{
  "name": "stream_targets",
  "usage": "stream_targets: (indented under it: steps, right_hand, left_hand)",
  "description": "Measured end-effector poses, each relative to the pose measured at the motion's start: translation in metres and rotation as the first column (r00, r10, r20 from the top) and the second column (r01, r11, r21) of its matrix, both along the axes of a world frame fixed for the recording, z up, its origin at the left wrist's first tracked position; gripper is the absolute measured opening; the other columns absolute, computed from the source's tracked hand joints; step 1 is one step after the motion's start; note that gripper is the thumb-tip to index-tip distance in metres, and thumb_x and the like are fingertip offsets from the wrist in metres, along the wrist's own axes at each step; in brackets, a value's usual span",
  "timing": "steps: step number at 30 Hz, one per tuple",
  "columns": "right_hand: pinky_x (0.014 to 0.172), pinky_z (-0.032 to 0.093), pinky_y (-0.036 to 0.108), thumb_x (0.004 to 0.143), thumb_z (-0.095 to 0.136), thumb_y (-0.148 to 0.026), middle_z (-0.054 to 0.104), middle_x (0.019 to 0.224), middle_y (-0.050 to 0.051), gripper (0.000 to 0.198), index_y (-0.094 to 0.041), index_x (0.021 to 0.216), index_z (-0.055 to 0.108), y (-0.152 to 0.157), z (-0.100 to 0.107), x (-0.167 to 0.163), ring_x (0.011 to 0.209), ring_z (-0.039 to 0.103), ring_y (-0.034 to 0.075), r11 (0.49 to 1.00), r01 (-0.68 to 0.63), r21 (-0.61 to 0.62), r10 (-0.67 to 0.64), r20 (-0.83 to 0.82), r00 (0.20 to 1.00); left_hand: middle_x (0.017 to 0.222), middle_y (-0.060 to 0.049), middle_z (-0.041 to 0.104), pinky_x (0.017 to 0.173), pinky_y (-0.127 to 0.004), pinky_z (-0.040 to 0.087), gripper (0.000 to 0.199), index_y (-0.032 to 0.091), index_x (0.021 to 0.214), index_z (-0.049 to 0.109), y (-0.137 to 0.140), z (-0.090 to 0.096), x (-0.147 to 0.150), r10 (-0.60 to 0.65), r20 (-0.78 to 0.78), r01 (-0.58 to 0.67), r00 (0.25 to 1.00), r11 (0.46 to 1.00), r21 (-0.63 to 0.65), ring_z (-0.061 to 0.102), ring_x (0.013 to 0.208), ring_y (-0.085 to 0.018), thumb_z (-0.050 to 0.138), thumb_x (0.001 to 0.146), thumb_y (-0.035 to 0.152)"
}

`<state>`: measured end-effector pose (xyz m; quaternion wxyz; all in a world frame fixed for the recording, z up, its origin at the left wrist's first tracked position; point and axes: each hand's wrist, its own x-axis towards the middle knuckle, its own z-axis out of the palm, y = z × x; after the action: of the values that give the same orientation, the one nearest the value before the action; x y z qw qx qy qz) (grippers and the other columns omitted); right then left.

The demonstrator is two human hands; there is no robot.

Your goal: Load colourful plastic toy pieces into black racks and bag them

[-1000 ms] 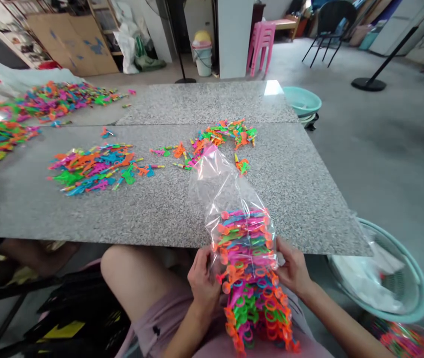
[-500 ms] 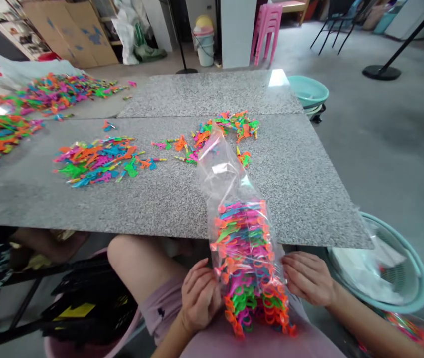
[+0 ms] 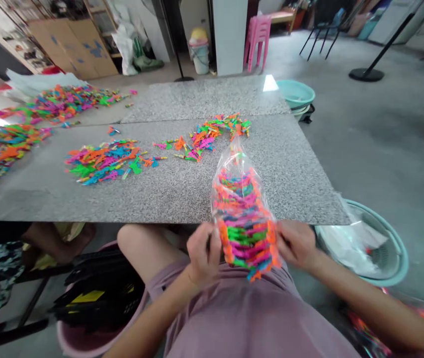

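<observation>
Left hand (image 3: pixel 203 248) is curled in, gripping the left side of the clear bag (image 3: pixel 237 161). Right hand (image 3: pixel 296 243) has its fingers folded onto the right side; blur hides the exact grip on both. Bag straddles the surface's front edge: near end over the lap (image 3: pixel 249 308), far end over the stone, and I can't tell if it touches. Stacked neon toys (image 3: pixel 249 238) fill the near part.

Tight below the front edge: thigh (image 3: pixel 137 246) and pink tub (image 3: pixel 64 338) of black items (image 3: pixel 102 298) on the left. Yellow patch there, any print too small for me to read. Teal basket (image 3: pixel 403 258) with plastic film sits just beyond the near right corner.

Side room is on the right: granite tabletop (image 3: pixel 299 184) runs from bag to right edge. Left, a strip of stone separates the bag from the middle pile (image 3: pixel 102 161). Straight ahead, the loose toys (image 3: pixel 212 135) lie just past the bag's tip, so they're in the way. Bigger heap (image 3: pixel 66 102) covers the far left.

Teal basin (image 3: pixel 296 92) at the far right corner; pink stools (image 3: pixel 258 37) and black chair (image 3: pixel 323 22) well beyond.
</observation>
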<state>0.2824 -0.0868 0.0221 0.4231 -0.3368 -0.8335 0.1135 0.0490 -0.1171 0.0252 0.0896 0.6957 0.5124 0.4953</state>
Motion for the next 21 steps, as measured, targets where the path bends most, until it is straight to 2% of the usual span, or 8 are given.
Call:
stream_targets:
  steps: [3,5,8,11,15,18,21]
  right_hand:
    - [0.046,0.026,0.023,0.09,0.044,-0.023,0.04,0.048,-0.004,0.034,-0.02,0.056,0.044,0.044,0.065,0.002,0.043,0.036,0.009,0.966,0.106,-0.235,-0.12,-0.047,0.992]
    - [0.045,0.023,0.023,0.09,0.042,-0.026,0.036,0.046,-0.004,0.038,-0.02,0.052,0.04,0.07,0.101,0.003,0.043,0.033,0.008,0.926,0.095,-0.367,-0.124,-0.057,0.991]
    - [0.045,0.02,0.023,0.088,0.043,-0.028,0.032,0.046,-0.005,0.038,-0.02,0.051,0.038,0.099,0.131,0.002,0.043,0.029,0.007,0.919,0.095,-0.382,-0.135,-0.08,0.988]
    - [0.047,0.02,0.024,0.087,0.046,-0.029,0.03,0.048,-0.006,0.036,-0.02,0.052,0.037,0.113,0.143,0.0,0.047,0.029,0.007,0.951,0.15,-0.271,-0.179,-0.087,0.98]
    - [0.05,0.021,0.025,0.084,0.05,-0.029,0.028,0.048,-0.006,0.037,-0.021,0.052,0.034,0.126,0.15,0.002,0.05,0.029,0.008,0.971,0.207,-0.118,-0.215,-0.058,0.975]
    - [0.054,0.023,0.027,0.082,0.053,-0.025,0.029,0.048,-0.005,0.036,-0.02,0.051,0.035,0.133,0.147,0.005,0.051,0.028,0.009,0.961,0.272,-0.039,-0.274,-0.054,0.96]
    - [0.056,0.024,0.027,0.082,0.054,-0.023,0.03,0.048,-0.006,0.036,-0.02,0.051,0.035,0.134,0.135,0.005,0.05,0.027,0.009,0.95,0.311,-0.005,-0.311,-0.057,0.949]
  left_hand:
    - [0.054,0.005,0.044,0.051,-0.023,0.034,0.027,0.021,0.066,0.045,0.04,0.066,-0.004,0.04,-0.042,-0.041,0.998,0.999,-0.009,0.041,0.05,-0.01,0.046,0.093,0.022]
    - [0.051,0.005,0.041,0.052,-0.024,0.031,0.032,0.02,0.059,0.043,0.062,0.109,-0.006,0.047,-0.192,-0.055,0.98,0.998,-0.035,0.04,0.049,-0.01,0.048,0.09,0.025]
    - [0.047,0.004,0.04,0.05,-0.024,0.028,0.033,0.02,0.052,0.039,0.084,0.151,-0.003,0.065,-0.233,-0.081,0.97,0.995,-0.059,0.041,0.048,-0.01,0.046,0.085,0.023]
    - [0.045,0.004,0.038,0.049,-0.024,0.026,0.033,0.021,0.051,0.036,0.098,0.167,0.002,0.07,-0.221,-0.085,0.973,0.995,-0.06,0.04,0.047,-0.011,0.044,0.082,0.022]
    - [0.047,0.005,0.024,0.049,-0.026,0.021,0.035,0.021,0.051,0.027,0.111,0.172,0.008,0.133,-0.294,-0.115,0.947,0.99,0.077,0.032,0.047,-0.01,0.046,0.08,0.02]
    - [0.05,0.006,0.022,0.051,-0.027,0.019,0.036,0.021,0.053,0.026,0.115,0.171,0.01,0.168,-0.343,-0.13,0.924,0.983,0.131,0.029,0.048,-0.01,0.048,0.082,0.022]
    - [0.051,0.006,0.025,0.052,-0.028,0.019,0.034,0.021,0.056,0.031,0.113,0.165,0.009,0.228,-0.367,-0.184,0.902,0.971,0.15,0.031,0.048,-0.01,0.048,0.084,0.023]
